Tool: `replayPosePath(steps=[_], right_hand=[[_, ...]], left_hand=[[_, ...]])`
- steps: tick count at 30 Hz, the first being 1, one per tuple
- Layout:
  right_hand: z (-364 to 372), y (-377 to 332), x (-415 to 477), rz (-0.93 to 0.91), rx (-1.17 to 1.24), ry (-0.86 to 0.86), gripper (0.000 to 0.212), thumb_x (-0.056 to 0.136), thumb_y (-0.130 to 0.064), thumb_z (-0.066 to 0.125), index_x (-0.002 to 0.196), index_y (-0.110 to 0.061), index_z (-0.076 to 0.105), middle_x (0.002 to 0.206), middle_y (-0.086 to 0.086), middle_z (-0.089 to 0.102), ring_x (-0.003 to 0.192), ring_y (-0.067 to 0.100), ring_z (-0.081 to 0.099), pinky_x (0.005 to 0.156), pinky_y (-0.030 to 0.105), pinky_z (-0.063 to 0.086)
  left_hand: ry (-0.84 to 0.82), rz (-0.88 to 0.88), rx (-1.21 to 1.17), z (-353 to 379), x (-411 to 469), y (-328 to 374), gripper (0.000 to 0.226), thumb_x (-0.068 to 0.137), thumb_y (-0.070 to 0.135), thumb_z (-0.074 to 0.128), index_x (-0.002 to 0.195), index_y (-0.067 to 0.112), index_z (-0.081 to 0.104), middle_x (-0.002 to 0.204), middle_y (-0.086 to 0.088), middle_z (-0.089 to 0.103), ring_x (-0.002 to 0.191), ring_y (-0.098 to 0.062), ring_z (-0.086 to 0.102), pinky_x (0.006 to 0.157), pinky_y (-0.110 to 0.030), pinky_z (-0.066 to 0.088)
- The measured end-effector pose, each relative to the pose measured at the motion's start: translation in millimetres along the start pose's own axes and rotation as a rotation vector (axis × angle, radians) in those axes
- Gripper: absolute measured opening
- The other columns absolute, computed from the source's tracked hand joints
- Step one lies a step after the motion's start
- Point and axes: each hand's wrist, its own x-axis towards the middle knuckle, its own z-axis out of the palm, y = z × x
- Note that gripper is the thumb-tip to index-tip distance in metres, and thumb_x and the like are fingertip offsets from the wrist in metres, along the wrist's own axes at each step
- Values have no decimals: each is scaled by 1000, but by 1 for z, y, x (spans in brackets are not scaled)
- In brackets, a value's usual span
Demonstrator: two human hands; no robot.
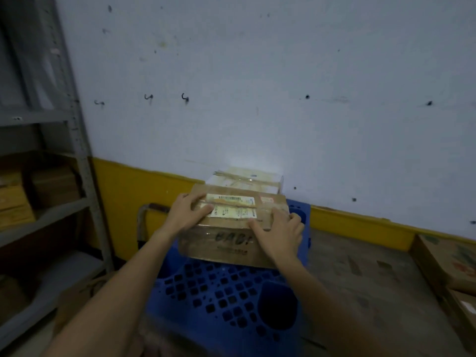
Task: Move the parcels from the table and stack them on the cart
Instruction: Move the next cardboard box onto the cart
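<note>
The brown parcel (pixel 233 222) sits on the far half of the cart (pixel 224 300), its base on the blue perforated deck. Its far side is close against a pale parcel (pixel 247 180) that lies at the cart's far end, beside the wall (pixel 257 86).

The left hand (pixel 185 215) lies over the parcel's top left corner, thumb on the printed label and fingers bent over the far edge. The right hand (pixel 278 233) holds the near right corner, some fingers on the top and the rest round the side. Each grip is closed on the parcel, and neither hand is free.

Taking opposite corners like this probably lets the person square the parcel against the pale one and keep it from twisting as it settles. It looks set down or very nearly so, though I cannot tell whether any weight is borne by the hands.

The parcel's long axis runs across the cart, left to right, with its right end a little nearer the person. The label faces up. The side with dark handwriting faces the person, towards the cart's near end.

The near half of the deck is bare, so there is room for more. The cart's handle (pixel 144 212) rises at its left side, and more boxes (pixel 448 264) lie to the cart's right.
</note>
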Motion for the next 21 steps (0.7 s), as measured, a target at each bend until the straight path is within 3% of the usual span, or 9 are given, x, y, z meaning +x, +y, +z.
replayPosePath(steps=[5, 10, 14, 21], right_hand=[[48, -17, 23, 93, -28, -6, 75, 81, -66, 51, 141, -23, 34, 146, 13, 16, 133, 33, 16, 107, 44, 24], [88, -24, 36, 131, -132, 115, 76, 81, -69, 46, 142, -25, 34, 147, 13, 20, 132, 31, 21, 104, 40, 28], [104, -31, 59, 188, -147, 154, 77, 80, -71, 44, 142, -26, 35, 148, 12, 19, 132, 31, 21, 105, 41, 27], [114, -30, 102, 241, -135, 82, 78, 81, -71, 44, 143, -27, 30, 150, 11, 10, 135, 33, 13, 108, 45, 22]], left_hand=[[-105, 7, 35, 3, 44, -44, 51, 86, 42, 62, 131, 21, 53, 139, -11, 48, 129, -26, 42, 104, -36, 37], [-230, 34, -42, 15, 87, -83, 51, 86, 43, 61, 131, 22, 52, 139, -7, 48, 127, -23, 44, 97, -30, 37], [-307, 79, -112, 22, 125, -93, 54, 87, 43, 60, 135, 19, 50, 144, -4, 43, 133, -24, 38, 107, -40, 35], [-303, 94, -183, 40, 173, -100, 51, 86, 39, 64, 131, 17, 53, 141, -5, 45, 128, -24, 42, 100, -32, 38]])
